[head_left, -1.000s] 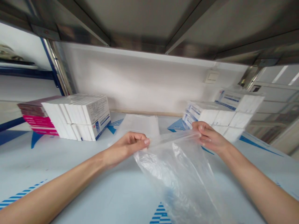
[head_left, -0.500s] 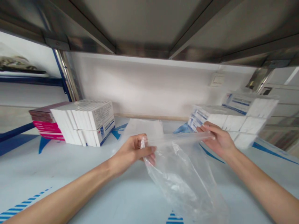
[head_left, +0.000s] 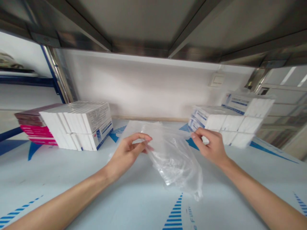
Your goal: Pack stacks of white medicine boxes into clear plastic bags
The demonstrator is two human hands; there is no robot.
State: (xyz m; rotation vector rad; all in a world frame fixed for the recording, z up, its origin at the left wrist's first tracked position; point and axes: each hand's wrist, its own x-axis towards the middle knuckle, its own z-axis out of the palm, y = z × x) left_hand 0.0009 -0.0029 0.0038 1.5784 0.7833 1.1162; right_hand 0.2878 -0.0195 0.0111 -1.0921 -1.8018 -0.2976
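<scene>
A clear plastic bag (head_left: 177, 163) stretches between my two hands above the table, its lower part crumpled and hanging toward me. My left hand (head_left: 129, 150) pinches the bag's upper left edge between thumb and fingers. At the upper right corner of the bag, the fingers of my right hand (head_left: 211, 145) are curled together; the film between their tips is hard to make out. Behind the bag, a flat stack of whitish plastic sheets or bags (head_left: 134, 126) lies on the table (head_left: 100, 195), partly covered by it.
To the left stand a block of white boxes (head_left: 79, 124) and pink boxes (head_left: 38, 132). Plastic-wrapped white boxes (head_left: 232, 121) are stacked behind my right hand. A metal shelf (head_left: 139, 25) hangs low overhead. The wall behind carries a switch (head_left: 217, 80).
The bag has moved away from me and its lower end has risen and bunched up. My right hand has come left, nearer my left hand. The view has shifted slightly right.
</scene>
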